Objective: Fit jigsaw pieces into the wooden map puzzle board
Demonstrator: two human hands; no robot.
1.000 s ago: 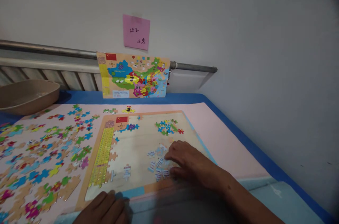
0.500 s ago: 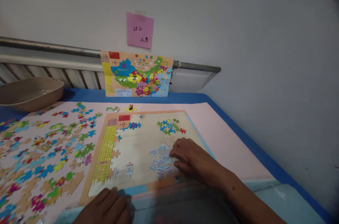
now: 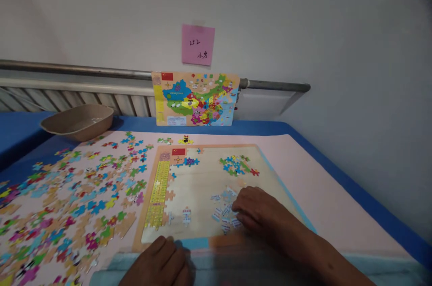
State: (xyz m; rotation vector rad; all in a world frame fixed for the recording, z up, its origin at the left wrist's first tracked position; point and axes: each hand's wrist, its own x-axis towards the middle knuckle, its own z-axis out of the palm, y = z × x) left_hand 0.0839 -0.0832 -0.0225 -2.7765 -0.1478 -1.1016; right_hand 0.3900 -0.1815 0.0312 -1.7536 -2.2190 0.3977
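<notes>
A puzzle board (image 3: 195, 193) lies flat, its yellow left column (image 3: 158, 196) and flag corner (image 3: 178, 152) assembled. My right hand (image 3: 258, 209) is over the lower right of the board, fingers curled down at a loose group of pale blue puzzle pieces with printed text (image 3: 225, 210). Its fingertips are partly hidden, so anything in them cannot be made out. At the board's front edge rests my left hand (image 3: 158, 262), its fingers bent and together, the grip hidden from view. Between the hands and the column, a text piece (image 3: 186, 216) lies alone. A blue and green cluster (image 3: 235, 165) sits toward the back right.
Many loose puzzle pieces (image 3: 97, 182) spread over the pink sheet left of the board. Behind them stands a brown basin (image 3: 79, 124). A printed map picture (image 3: 195, 99) leans at the wall beneath a metal pipe (image 3: 276, 85) and a pink note (image 3: 198, 45).
The view has shifted, so the whole scene sits farther right in the picture. My right hand stays by the text pieces and my left hand stays at the front edge.
</notes>
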